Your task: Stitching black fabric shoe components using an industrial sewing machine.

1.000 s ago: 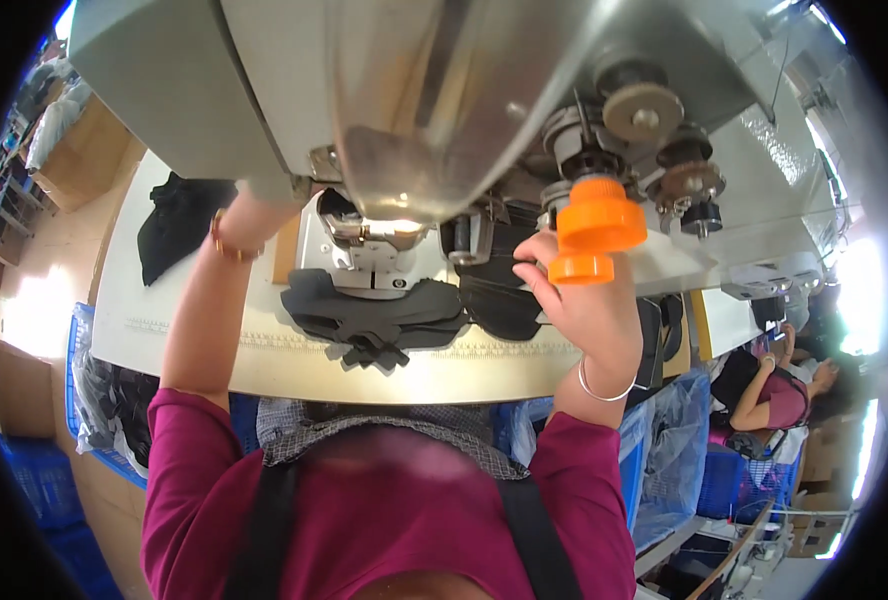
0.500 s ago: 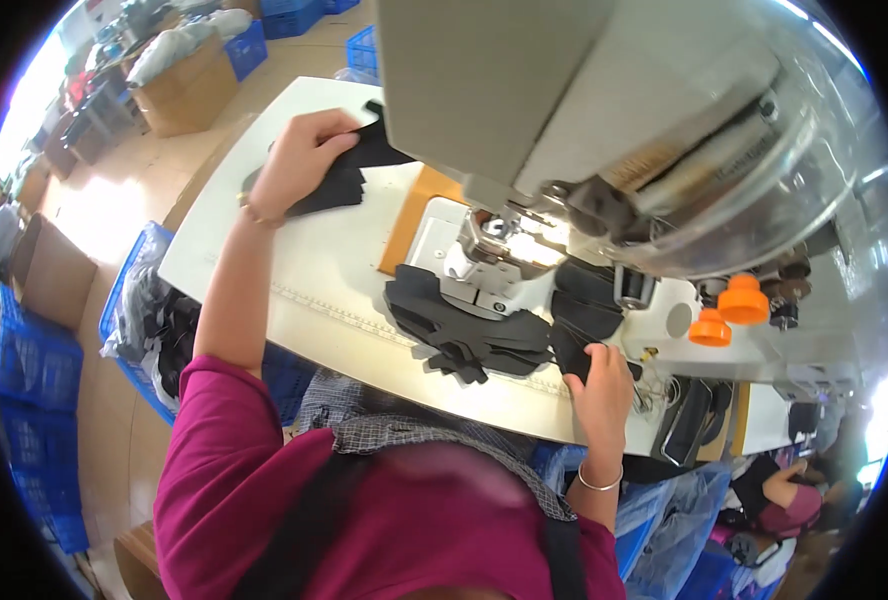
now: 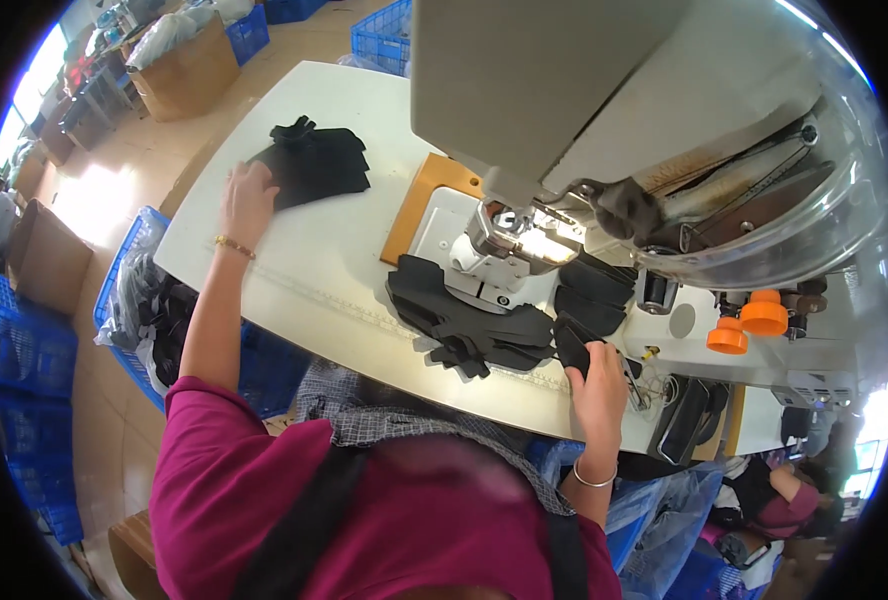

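My left hand (image 3: 251, 200) rests at the left edge of a stack of black fabric pieces (image 3: 322, 165) on the far left of the white sewing table (image 3: 294, 235). Its thumb stands apart from its fingers, and part of its grip is hidden. Right of the needle area, my right hand (image 3: 599, 388) pinches a dark fabric piece (image 3: 570, 342) between thumb and fingers. A slim metal tool (image 3: 631, 378) shows beside that hand; whether it is held, I cannot tell. Between my hands, a pile of black cut pieces (image 3: 469, 325) lies before the sewing machine's presser area (image 3: 499, 245).
The machine head (image 3: 534, 90) overhangs the table, with orange knobs (image 3: 764, 312) at its right. More black pieces (image 3: 596, 295) lie right of the needle area. A blue crate (image 3: 129, 300) with plastic bags stands left. Another person (image 3: 784, 495) sits at the far right.
My left hand has come off the top of the far stack and back to its left edge. That stack now lies flatter and more exposed. My right hand has barely moved.
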Action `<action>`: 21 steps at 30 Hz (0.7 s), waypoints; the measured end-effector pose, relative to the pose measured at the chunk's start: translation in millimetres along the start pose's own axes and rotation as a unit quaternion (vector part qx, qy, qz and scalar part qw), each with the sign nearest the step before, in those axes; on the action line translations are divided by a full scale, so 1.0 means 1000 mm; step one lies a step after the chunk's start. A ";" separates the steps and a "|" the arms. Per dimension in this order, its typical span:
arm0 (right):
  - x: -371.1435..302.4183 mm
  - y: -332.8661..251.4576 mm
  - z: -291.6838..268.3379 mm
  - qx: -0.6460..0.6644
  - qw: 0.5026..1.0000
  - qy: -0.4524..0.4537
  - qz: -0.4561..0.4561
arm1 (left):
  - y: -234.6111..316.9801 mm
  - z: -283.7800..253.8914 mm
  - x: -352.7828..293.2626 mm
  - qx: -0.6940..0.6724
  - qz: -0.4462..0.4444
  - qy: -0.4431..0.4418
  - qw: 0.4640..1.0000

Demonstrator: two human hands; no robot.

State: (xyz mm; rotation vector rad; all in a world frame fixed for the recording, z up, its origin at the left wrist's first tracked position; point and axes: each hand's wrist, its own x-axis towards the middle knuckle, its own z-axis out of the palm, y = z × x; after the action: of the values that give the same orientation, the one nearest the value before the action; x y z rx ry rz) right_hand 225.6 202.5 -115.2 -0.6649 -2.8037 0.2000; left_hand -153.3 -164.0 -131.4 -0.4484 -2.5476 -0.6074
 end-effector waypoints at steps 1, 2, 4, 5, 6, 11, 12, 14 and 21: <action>0.000 0.003 0.004 -0.006 1.000 -0.002 0.003 | 0.019 -0.009 -0.003 0.090 0.058 0.089 0.990; -0.001 0.008 0.009 -0.003 1.000 0.009 -0.002 | 0.038 -0.017 -0.005 0.037 0.053 0.071 0.995; 0.002 0.007 0.007 0.020 0.999 0.036 -0.010 | 0.077 -0.025 -0.012 -0.076 0.168 0.017 0.983; 0.005 0.003 0.002 0.018 0.999 0.034 -0.008 | 0.093 -0.026 -0.023 -0.163 0.220 -0.026 0.962; 0.009 -0.002 -0.004 0.059 0.997 0.053 -0.015 | 0.109 -0.027 -0.033 -0.236 0.265 -0.104 0.929; 0.037 -0.031 -0.043 0.195 0.970 0.097 -0.103 | 0.161 -0.023 -0.062 -0.181 0.425 -0.314 0.829; 0.044 -0.038 -0.049 0.218 0.963 0.091 -0.125 | 0.164 -0.022 -0.062 -0.183 0.431 -0.312 0.827; 0.056 -0.050 -0.060 0.267 0.947 0.067 -0.164 | 0.166 -0.021 -0.057 -0.156 0.454 -0.329 0.813; 0.087 -0.048 -0.062 0.226 0.956 -0.011 -0.189 | 0.172 -0.022 -0.055 -0.141 0.460 -0.346 0.805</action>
State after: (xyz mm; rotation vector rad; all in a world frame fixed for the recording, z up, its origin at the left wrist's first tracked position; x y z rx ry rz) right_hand 146.8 204.1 -28.4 -0.0203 -2.6898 0.7420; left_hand -28.9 -39.7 -84.8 -2.1775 -2.3566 -0.4645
